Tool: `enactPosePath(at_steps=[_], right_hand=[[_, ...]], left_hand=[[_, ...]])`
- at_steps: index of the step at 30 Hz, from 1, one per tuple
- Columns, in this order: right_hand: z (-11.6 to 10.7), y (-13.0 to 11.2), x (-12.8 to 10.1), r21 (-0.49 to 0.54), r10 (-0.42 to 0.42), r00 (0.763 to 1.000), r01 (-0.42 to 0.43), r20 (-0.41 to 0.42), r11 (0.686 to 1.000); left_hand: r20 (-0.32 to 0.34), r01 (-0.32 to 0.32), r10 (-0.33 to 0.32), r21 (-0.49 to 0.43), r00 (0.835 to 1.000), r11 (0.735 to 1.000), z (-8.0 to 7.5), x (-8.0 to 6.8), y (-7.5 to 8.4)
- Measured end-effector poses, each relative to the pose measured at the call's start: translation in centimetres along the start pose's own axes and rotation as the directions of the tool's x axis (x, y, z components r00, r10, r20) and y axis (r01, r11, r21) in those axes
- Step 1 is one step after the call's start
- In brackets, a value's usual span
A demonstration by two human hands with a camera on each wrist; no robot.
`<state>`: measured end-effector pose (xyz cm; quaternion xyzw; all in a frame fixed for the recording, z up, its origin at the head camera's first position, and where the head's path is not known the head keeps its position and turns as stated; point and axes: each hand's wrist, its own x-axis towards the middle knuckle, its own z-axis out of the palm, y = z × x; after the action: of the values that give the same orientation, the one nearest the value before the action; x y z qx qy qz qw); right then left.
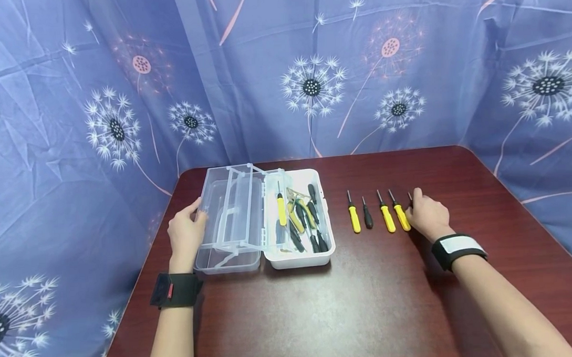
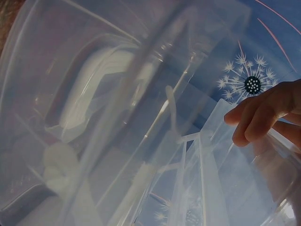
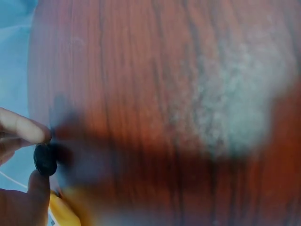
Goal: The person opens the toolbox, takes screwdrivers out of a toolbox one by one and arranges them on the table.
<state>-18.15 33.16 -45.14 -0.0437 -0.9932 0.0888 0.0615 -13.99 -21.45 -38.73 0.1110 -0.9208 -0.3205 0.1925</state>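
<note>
A clear plastic toolbox (image 1: 300,259) lies open on the dark red table (image 1: 375,301). Its white base holds several yellow and black tools (image 1: 302,217). My left hand (image 1: 187,230) grips the outer left edge of the flipped-open clear lid (image 1: 230,217); in the left wrist view its fingers (image 2: 257,117) curl over the lid's rim (image 2: 221,141). To the right of the box, several small screwdrivers lie in a row, among them a yellow one (image 1: 354,218) and a black one (image 1: 367,216). My right hand (image 1: 421,211) is at the row's right end, pinching a black screwdriver handle (image 3: 45,159) between fingertips (image 3: 21,127), beside a yellow handle (image 3: 63,212).
A blue dandelion-print curtain (image 1: 311,83) closes in the table at the back and on both sides. The table's near half shows bare wood. Black bands sit on both wrists.
</note>
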Motion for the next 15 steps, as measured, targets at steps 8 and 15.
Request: enactPosePath(at_steps=[8,15], right_hand=[[-0.03,-0.06,0.12,-0.006,-0.010,1.000,0.010,-0.021,1.000],[-0.33,-0.31,0.30,-0.014,-0.022,0.999,0.022,-0.047,1.000]], left_hand=[[-0.013,-0.007,0.007,-0.007,1.000,1.000,-0.07,0.04,0.06],[-0.011,0.002,-0.002,-0.001,1.000,1.000,-0.03,0.00,0.05]])
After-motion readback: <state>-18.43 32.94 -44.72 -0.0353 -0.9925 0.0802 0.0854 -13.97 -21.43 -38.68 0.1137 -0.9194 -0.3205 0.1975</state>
